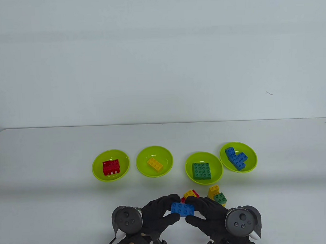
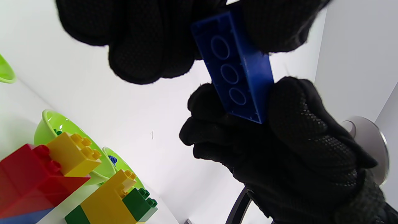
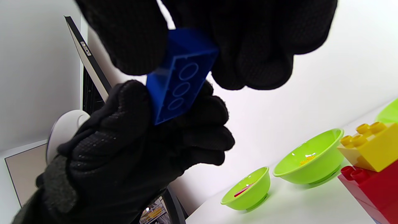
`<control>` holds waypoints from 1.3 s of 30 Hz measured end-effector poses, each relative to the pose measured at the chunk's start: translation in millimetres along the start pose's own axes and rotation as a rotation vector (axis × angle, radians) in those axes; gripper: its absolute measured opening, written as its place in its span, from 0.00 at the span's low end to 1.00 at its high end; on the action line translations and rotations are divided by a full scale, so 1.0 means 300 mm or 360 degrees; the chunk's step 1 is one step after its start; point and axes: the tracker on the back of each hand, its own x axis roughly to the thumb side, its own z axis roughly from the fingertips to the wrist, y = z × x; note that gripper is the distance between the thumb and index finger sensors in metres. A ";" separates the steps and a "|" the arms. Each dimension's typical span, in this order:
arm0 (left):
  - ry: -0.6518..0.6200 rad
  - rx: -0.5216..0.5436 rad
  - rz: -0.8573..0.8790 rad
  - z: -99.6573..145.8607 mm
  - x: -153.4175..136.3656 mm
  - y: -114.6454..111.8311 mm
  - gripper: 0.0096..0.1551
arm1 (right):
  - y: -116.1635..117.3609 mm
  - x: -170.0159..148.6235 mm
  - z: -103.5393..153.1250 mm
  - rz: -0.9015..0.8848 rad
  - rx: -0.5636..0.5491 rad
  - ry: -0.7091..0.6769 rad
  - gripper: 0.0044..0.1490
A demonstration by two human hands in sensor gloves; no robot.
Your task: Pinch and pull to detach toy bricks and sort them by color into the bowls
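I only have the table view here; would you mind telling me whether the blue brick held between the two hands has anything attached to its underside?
Observer: No. In the left wrist view the blue brick shows a bare hollow underside with three round tubes, nothing attached.
Operator: Thank you. How does the right hand hold it?
Observer: The right hand pinches one end, the thumb on one long side and the fingers on the other.
Operator: And the left hand?
Observer: In the right wrist view the left hand grips the other end of the brick in the same way.
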 end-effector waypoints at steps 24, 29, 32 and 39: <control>0.0207 -0.0647 -0.1174 -0.043 0.031 0.083 0.58 | -0.360 -0.348 -0.173 0.0627 -0.0461 0.0683 0.38; 0.0252 -0.0676 -0.1176 -0.034 0.002 0.077 0.58 | -0.394 -0.487 -0.183 0.0762 -0.0461 0.1005 0.38; 0.0268 -0.0698 -0.1159 -0.035 -0.008 0.072 0.58 | -0.384 -0.563 -0.176 0.0803 -0.0445 0.1135 0.38; 0.0269 -0.0720 -0.1115 -0.038 -0.015 0.058 0.58 | -0.310 -0.641 -0.189 0.0944 -0.0318 0.1227 0.38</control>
